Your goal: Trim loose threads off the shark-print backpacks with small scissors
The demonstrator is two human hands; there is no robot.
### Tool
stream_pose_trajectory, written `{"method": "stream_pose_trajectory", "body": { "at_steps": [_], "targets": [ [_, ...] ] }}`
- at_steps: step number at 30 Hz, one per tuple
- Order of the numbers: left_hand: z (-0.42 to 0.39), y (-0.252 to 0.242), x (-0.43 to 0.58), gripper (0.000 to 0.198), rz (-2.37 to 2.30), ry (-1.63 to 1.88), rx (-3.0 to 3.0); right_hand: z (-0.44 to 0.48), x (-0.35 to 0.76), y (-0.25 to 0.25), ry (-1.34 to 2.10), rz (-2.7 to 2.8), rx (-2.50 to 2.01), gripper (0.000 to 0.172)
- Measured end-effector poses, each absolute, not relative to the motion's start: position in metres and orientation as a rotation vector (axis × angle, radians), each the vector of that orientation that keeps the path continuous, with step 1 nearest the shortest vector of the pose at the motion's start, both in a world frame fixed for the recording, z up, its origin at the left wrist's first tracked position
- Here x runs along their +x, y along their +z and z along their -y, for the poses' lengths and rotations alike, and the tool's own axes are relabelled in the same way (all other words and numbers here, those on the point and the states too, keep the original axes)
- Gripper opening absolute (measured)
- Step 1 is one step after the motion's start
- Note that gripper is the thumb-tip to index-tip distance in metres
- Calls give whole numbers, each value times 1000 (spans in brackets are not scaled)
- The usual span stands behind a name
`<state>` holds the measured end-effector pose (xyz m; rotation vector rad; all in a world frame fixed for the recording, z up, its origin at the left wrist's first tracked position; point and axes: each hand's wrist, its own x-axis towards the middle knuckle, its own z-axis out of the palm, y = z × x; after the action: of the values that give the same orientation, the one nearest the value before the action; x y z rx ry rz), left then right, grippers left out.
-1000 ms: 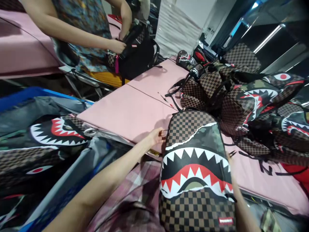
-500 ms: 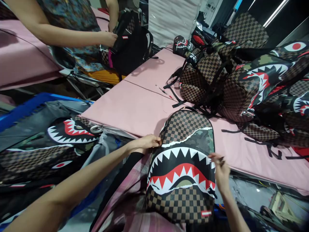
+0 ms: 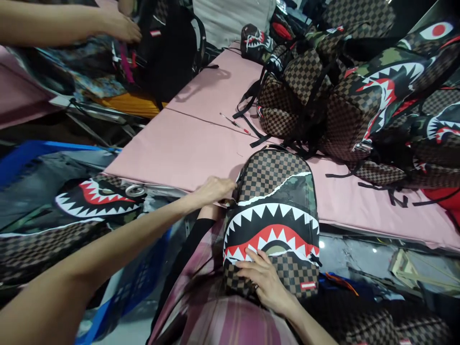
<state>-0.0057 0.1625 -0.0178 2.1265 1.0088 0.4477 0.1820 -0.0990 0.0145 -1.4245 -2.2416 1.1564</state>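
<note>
A brown-and-black checkered backpack (image 3: 276, 175) with a printed shark mouth leans upright between my lap and the table edge. At its upper left side, my left hand (image 3: 218, 189) is closed on the side edge; exactly what the fingertips pinch is hidden. My right hand (image 3: 266, 280) lies on the lower front panel, fingers spread across the red-and-white teeth print and the checks. A small dark spot shows by its fingers, too small to name. A red label sits at the bag's lower right.
On the pink table (image 3: 172, 148) lie a thin pen-like tool (image 3: 235, 123) and a heap of similar backpacks (image 3: 345, 115). To my left, a blue crate (image 3: 39, 148) holds another shark-print backpack (image 3: 104, 196). Across the table, a co-worker's hand (image 3: 124, 28) is on a black backpack (image 3: 161, 52).
My right hand has left the backpack's right edge, where it held a small dark object, and moved down-left onto the lower front. My left hand stays at the side. The view has shifted.
</note>
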Motion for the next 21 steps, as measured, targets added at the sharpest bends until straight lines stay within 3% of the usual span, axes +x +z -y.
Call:
{"method": "stream_pose_trajectory", "body": {
  "at_steps": [7,15,18,21],
  "targets": [
    [-186,4,20,20,-1421,832,1860,101,184,10,1152,2192,-1418,56],
    [-94,-35,-8,9,-954,517,1628,106,185,7,1111,2123,-1367,33],
    [-87,-7,-13,15,-973,543,1635,107,187,21,1120,2027,-1327,26],
    [-83,58,-15,27,-971,659,1779,104,197,47,1091,1865,-1200,24]
  ]
}}
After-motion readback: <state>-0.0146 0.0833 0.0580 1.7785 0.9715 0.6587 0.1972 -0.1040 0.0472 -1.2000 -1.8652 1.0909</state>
